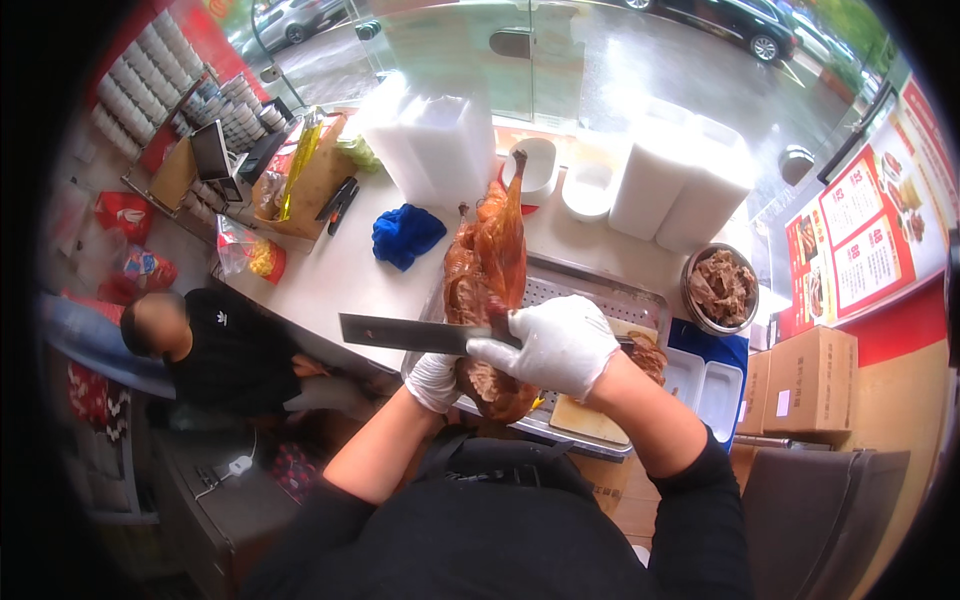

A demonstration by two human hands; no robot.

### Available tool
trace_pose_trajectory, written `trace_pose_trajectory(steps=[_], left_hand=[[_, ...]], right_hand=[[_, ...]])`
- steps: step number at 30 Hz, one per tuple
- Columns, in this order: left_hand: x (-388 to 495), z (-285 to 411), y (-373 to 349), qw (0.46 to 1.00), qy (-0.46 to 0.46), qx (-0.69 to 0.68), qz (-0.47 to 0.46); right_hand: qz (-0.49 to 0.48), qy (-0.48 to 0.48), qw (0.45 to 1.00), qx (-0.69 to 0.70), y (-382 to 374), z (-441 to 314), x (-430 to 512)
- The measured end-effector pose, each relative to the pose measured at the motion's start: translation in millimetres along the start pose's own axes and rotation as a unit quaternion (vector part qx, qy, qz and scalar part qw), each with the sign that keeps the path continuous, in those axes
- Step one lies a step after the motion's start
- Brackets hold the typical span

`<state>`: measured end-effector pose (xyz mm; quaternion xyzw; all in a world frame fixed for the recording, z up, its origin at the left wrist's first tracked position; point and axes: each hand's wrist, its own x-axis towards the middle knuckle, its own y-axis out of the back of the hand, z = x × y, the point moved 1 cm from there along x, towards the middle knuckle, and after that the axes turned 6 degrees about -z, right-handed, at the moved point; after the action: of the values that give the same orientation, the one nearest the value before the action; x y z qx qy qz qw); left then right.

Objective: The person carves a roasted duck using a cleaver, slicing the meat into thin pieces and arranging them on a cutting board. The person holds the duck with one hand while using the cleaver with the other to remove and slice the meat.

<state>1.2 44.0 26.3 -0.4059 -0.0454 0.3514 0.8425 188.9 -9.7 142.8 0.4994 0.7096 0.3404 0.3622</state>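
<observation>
A roast duck (504,240), glossy brown, legs pointing away from me, spans the middle of the view over a perforated metal tray (555,294). Pale meat shows where its near part is cut open. My left hand (433,381), in a white glove, grips the duck's left side; its fingers are mostly hidden. My gloved right hand (564,346) holds a broad-bladed knife (401,334), the blade pointing left across the duck. Under my right wrist lies a pale cutting board (589,418), partly covered. More roast meat (646,358) is right of that wrist.
A metal bowl of meat pieces (720,289) and white trays (721,397) stand right. Stacked white containers (442,150) and a blue cloth (407,235) are on the counter (330,281). A seated person (232,345) is at left. Glass panes front the counter.
</observation>
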Motion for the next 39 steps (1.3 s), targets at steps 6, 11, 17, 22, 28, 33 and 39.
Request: trace_pose_trajectory(steps=[6, 11, 17, 22, 28, 33, 39], left_hand=[[12, -8, 0, 0.995, -0.061, -0.045, 0.061], [-17, 2, 57, 0.997, -0.028, -0.055, 0.045], [-47, -10, 72, 0.993, -0.025, -0.040, 0.110], [-53, -5, 49, 0.995, -0.017, -0.038, 0.090], [-53, 4, 35, 0.996, -0.013, -0.039, 0.082], [-52, 4, 27, 0.994, -0.006, 0.000, 0.112], [-62, 5, 18, 0.992, -0.029, -0.023, 0.122]], right_hand=[[0.459, 0.034, 0.843, 0.278, -15, 23, -51], [0.580, -0.205, 0.727, 0.305, 11, 152, -123], [0.422, -0.487, 0.764, 0.035, -19, 326, -175], [0.439, -0.449, 0.684, 0.372, -25, 340, -143], [0.549, -0.389, 0.591, 0.445, -3, 398, -123], [0.592, -0.387, 0.439, 0.554, -29, 464, -105], [0.385, -0.550, 0.650, 0.357, -33, 466, -95]])
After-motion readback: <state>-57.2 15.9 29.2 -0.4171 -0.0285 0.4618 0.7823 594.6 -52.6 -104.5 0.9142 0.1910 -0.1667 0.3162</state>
